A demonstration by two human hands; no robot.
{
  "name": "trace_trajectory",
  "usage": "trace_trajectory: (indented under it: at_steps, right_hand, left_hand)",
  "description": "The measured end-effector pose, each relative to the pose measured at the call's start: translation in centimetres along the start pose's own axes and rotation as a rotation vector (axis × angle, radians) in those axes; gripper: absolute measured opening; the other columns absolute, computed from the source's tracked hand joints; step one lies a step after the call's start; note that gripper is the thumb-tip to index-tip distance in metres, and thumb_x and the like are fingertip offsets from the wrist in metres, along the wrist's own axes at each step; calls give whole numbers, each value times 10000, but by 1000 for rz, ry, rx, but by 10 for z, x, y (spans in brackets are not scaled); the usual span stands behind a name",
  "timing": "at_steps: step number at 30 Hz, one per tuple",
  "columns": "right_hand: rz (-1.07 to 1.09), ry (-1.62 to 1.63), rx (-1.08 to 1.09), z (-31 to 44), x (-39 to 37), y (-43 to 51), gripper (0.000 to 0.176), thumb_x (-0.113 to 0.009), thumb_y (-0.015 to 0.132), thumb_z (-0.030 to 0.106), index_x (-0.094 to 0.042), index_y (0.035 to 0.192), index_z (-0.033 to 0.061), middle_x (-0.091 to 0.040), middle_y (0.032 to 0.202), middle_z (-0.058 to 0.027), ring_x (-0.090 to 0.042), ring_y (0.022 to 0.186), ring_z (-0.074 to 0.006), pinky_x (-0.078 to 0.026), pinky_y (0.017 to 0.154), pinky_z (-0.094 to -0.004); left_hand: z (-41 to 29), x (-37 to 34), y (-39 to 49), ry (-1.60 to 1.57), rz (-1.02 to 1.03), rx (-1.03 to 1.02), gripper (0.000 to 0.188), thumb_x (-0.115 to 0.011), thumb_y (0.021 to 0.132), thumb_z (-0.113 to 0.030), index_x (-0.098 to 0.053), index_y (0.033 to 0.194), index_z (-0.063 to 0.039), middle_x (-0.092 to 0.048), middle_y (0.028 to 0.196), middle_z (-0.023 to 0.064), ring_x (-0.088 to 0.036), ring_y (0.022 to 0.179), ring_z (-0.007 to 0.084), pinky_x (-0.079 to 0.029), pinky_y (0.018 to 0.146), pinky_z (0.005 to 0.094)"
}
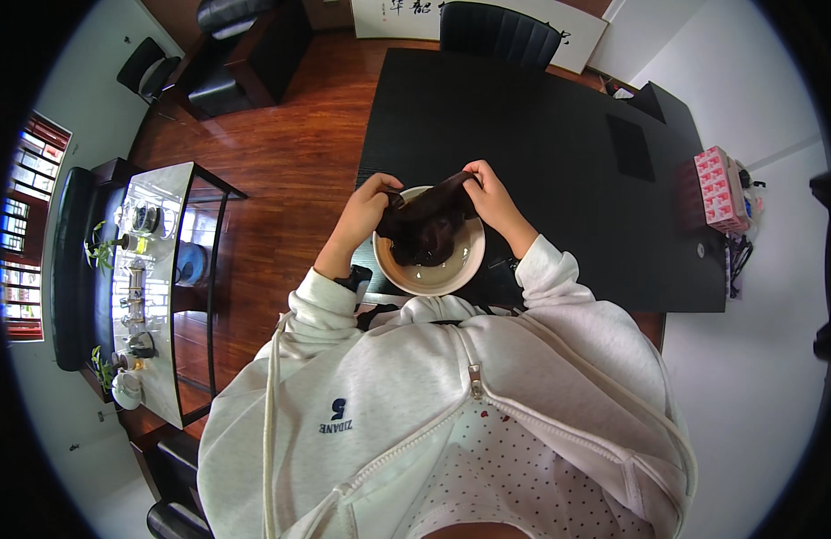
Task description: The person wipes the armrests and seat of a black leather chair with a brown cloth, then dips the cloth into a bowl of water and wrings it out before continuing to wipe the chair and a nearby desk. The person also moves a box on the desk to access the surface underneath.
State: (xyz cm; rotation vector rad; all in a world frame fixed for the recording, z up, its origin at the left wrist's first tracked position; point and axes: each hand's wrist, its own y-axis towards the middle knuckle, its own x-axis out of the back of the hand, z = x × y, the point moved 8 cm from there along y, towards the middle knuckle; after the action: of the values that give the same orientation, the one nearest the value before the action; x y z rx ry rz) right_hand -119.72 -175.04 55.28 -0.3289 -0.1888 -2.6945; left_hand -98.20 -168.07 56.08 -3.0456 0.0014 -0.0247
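Note:
A dark brown wet cloth (425, 232) is stretched between my two hands over a pale round basin (478, 259). My left hand (367, 202) grips its left end near the basin's rim. At the upper right, my right hand (484, 192) pinches the other end. The lower part of the cloth hangs bunched into the basin, where cloudy water (422, 275) shows along the near side. The basin stands at the near edge of a black desk (523, 128). Part of its far rim is hidden behind the cloth.
A pink patterned box (718, 188) sits at the desk's right end, with a flat dark rectangular item (629, 147) nearer the middle. Across the desk is a black chair (499, 34). A marble-topped tea table (162, 269) with glassware stands to the left, on wooden flooring (274, 155).

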Motion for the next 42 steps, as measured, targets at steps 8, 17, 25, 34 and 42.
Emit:
trace_trajectory:
  at_steps: [8,17,25,34,42]
  right_hand:
    - [-143,-90,-11,6,10,2,233,-548,942,233,-566,988,5,-644,829,-114,-609,758,-184,-478,715,-321]
    - [-191,-343,-125,4,22,-7,288,-605,908,276,-592,963,-6,-666,815,-147,-648,739,-281,-495,689,-359]
    - [-79,-161,52,28,1,-7,271,-552,945,248,-652,982,-1,-673,816,-175,-651,734,-326,-491,674,-377]
    - [61,-503,-89,43,-1,-17,279,-692,857,316,-661,884,40,-684,782,-117,-662,721,-276,-505,664,-369]
    - [183,-367,5,29,-9,-18,199,-714,829,161,-674,959,16,-658,953,-120,-652,853,-252,-507,748,-328]
  left_hand:
    - [-12,-22,-19,862,134,19,500,-708,812,-436,-662,1092,-24,-692,942,203,-671,894,353,-525,768,414]
    - [-29,16,-15,426,-214,-113,238,-755,763,-69,-581,904,10,-628,851,126,-609,785,206,-484,738,310]
    - [0,-30,-6,-190,-49,1,353,-462,821,84,-536,1151,-16,-589,1052,72,-573,967,161,-444,893,280]
    - [-12,-37,-9,378,-60,15,261,-767,817,-242,-647,903,-28,-602,765,-2,-545,705,107,-459,632,282]
    - [-15,-27,-1,215,-178,-196,214,-647,819,59,-498,935,-41,-545,876,8,-531,839,86,-439,758,230]
